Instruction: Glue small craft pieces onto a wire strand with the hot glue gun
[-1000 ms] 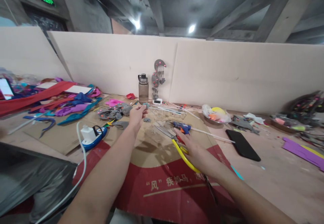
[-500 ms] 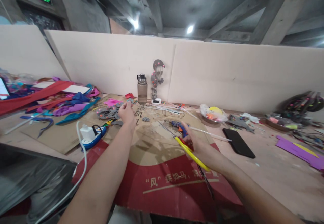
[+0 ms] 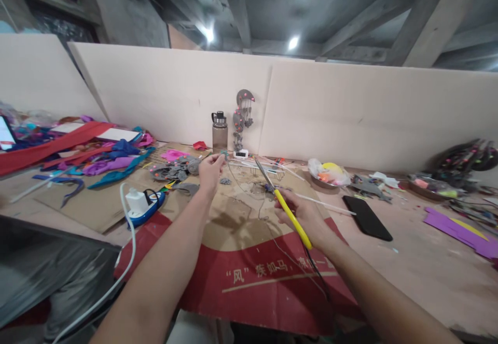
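Note:
My left hand point(image 3: 210, 174) is pinched on the end of a thin thread point(image 3: 241, 186), which droops across the cardboard toward the lower right. A small teal bit shows at the fingertips. In my right hand point(image 3: 301, 214) are scissors point(image 3: 290, 211) with yellow handles, their tips pointing up and left and looking closed. Below the blades, a glue gun point(image 3: 269, 189) lies partly hidden by my right hand. A small grey felt piece point(image 3: 224, 181) rests on the cardboard point(image 3: 229, 230) between the hands.
Behind stand a bottle point(image 3: 220, 134), a small clock point(image 3: 240, 154) and a grey hanging ornament point(image 3: 245, 115). A power strip point(image 3: 146, 208) with a white cable and coloured fabric are at left. A black phone point(image 3: 367, 218) and a bowl point(image 3: 329, 174) sit right.
My left hand has moved right, and the thread now shows hanging from it. The scissors have swung more upright, with their tips higher and further right.

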Motion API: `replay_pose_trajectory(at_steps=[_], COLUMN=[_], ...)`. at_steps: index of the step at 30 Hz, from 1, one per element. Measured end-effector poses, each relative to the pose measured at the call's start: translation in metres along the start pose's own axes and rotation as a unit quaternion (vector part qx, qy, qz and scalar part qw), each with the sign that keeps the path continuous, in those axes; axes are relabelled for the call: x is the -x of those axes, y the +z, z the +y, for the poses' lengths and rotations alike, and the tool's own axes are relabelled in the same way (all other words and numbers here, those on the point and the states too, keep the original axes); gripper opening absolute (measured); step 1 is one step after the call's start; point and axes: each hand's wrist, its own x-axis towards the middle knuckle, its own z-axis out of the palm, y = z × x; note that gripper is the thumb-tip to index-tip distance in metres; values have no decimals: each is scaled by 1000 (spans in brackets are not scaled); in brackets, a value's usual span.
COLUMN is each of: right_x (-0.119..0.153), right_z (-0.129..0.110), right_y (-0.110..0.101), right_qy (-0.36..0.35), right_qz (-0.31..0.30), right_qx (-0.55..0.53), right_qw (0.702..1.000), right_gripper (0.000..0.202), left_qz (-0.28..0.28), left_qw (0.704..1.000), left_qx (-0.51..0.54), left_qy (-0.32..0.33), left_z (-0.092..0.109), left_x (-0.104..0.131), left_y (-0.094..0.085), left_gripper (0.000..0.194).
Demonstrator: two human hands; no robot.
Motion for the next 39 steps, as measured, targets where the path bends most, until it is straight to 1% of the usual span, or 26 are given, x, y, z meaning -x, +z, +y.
replay_pose_trajectory(at_steps=[3,6,8,10,12,14,16,18,22,25,32,36,39], right_x=[-16,-35,-45,-51,-52,-49,-44,-40,-35,-33,-33,-35,-36], right_z=[-12,-14,-6,9,25,36,38,33,18,14,22,28,30], right_y=[13,17,18,18,18,15,11,6,-2,-2,2,2,2], right_qy=[28,29,24,23,23,22,26,45,71,66,77,72,75], right_qz=[21,15,6,0,-7,-17,-34,-58,-113,-123,-144,-147,-150], right_qx=[-53,-70,-65,-75,-106,-117,-108,-113,-147,-133,-168,-170,-164], right_qw=[998,997,998,997,994,993,993,991,980,981,972,972,972], right_gripper=[49,45,39,38,41,43,42,40,38,39,38,40,40], left_qz=[-57,-90,-112,-137,-156,-171,-187,-202,-198,-193,-216,-238,-243], left_qw=[998,995,993,990,986,982,977,971,963,959,957,953,952], left_qx=[-20,-21,-20,-19,-20,-18,-8,10,52,65,28,21,12], left_qy=[-3,-25,-30,-34,-49,-73,-102,-127,-175,-198,-190,-185,-184], left_z=[2,5,5,4,2,2,4,8,18,21,16,16,17], left_x=[8,13,13,13,11,11,11,13,17,20,20,20,22], left_y=[5,7,8,9,9,10,10,10,10,9,8,8,8], left_gripper=[31,31,28,24,21,20,21,24,26,27,29,31,28])
